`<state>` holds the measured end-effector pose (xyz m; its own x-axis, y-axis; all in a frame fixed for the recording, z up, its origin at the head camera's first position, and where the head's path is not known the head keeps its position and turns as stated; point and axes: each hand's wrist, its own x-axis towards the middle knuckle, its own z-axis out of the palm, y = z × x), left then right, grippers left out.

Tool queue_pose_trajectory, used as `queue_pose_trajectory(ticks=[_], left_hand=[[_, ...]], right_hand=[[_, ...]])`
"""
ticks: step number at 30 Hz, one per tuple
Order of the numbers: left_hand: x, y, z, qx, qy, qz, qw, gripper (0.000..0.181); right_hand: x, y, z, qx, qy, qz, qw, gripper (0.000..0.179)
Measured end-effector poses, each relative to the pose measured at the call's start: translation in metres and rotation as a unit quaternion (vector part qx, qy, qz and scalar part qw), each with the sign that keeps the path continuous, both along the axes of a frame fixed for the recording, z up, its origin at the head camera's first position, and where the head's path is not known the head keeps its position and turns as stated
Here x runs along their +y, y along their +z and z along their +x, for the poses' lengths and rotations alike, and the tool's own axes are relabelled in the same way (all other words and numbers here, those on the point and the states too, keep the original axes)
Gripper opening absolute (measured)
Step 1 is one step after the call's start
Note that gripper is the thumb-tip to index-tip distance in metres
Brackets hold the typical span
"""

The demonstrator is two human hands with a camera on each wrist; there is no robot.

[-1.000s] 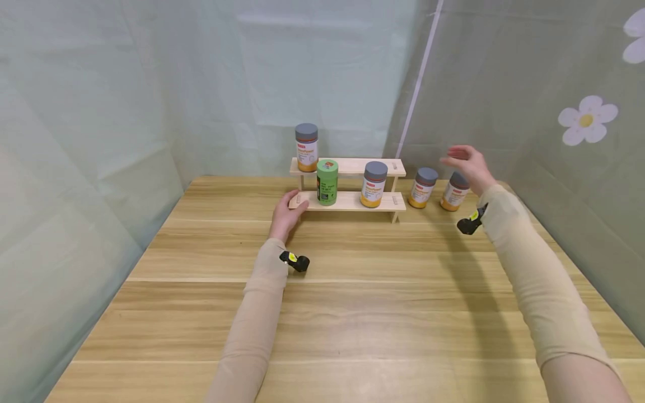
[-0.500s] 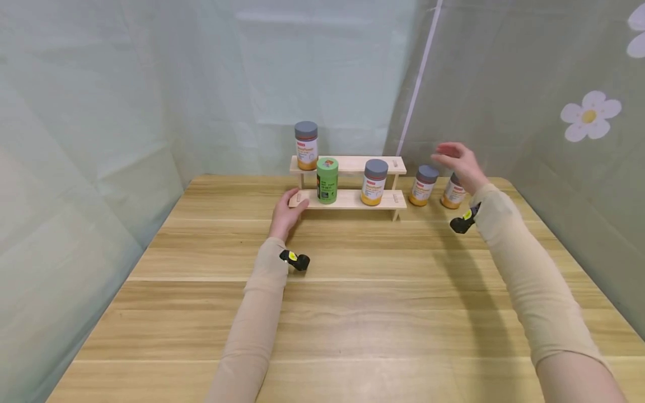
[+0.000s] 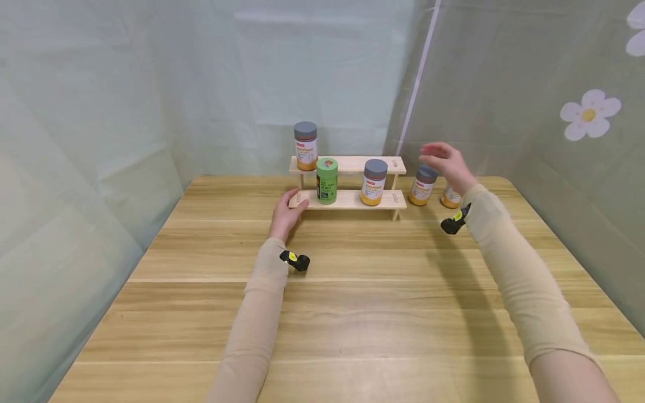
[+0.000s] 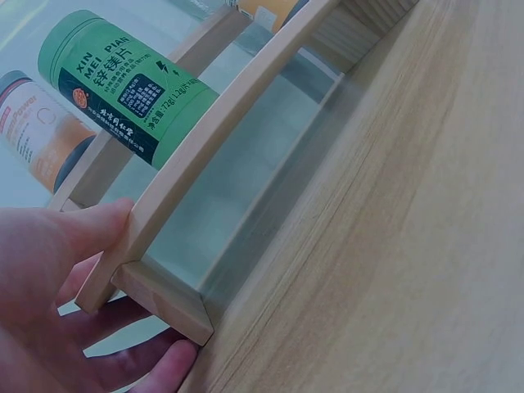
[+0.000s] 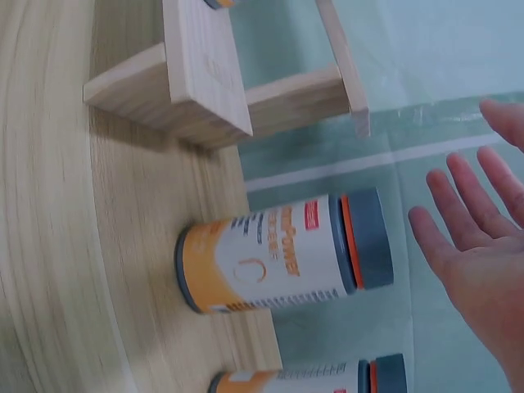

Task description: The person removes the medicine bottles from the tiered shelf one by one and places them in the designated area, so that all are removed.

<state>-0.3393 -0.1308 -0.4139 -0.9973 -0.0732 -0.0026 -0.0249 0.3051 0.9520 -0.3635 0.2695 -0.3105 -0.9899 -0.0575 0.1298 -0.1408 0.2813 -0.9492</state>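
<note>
My left hand point(image 3: 285, 215) grips the left end of a two-tier wooden display shelf point(image 3: 347, 199). In the left wrist view the thumb lies on the lower board and the fingers curl round the end by its leg. A green bottle point(image 4: 123, 90) stands on that board near the hand. Above a grey-capped supplement bottle point(image 5: 274, 254) standing on the table, my right hand point(image 3: 448, 164) hovers with fingers extended, apart from the cap and holding nothing. Another grey-capped bottle point(image 3: 450, 198) stands to its right, its top hidden behind the right hand and wrist in the head view.
One grey-capped bottle point(image 3: 373, 189) stands on the lower board's right part, another point(image 3: 305, 152) on the upper board's left end. The shelf stands near the back of the wooden table point(image 3: 353, 313). Pale curtains point(image 3: 327, 67) hang behind and at both sides.
My right hand has moved left, from over the rightmost bottle to over the bottle beside the shelf. The left hand still holds the shelf end, and the bottles have not moved.
</note>
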Motion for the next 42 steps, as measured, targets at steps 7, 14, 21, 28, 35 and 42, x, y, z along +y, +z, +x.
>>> queue_pose_trajectory(ticks=[7, 14, 21, 28, 35, 42], left_hand=[[0.000, 0.000, 0.003, 0.000, 0.001, 0.000, 1.0000, 0.057], [0.000, 0.001, 0.003, 0.002, 0.003, 0.003, 1.0000, 0.056], [-0.001, 0.002, 0.002, 0.001, 0.001, 0.002, 1.0000, 0.056], [-0.001, 0.000, 0.000, 0.000, 0.003, -0.002, 1.0000, 0.056], [0.003, -0.001, -0.002, -0.002, 0.005, -0.001, 1.0000, 0.056], [0.007, 0.000, -0.001, -0.003, -0.003, -0.004, 1.0000, 0.056]], right_hand=[[-0.015, 0.003, -0.001, 0.009, 0.010, 0.005, 0.9999, 0.044], [-0.028, 0.009, -0.002, 0.011, 0.023, 0.009, 0.9996, 0.039], [-0.038, 0.013, -0.008, 0.019, 0.033, 0.013, 0.9992, 0.041], [-0.053, 0.015, -0.012, 0.039, 0.057, -0.012, 0.9975, 0.041], [-0.066, 0.018, -0.016, 0.054, 0.067, -0.013, 0.9963, 0.043], [-0.072, 0.018, -0.015, 0.039, 0.068, -0.015, 0.9968, 0.044]])
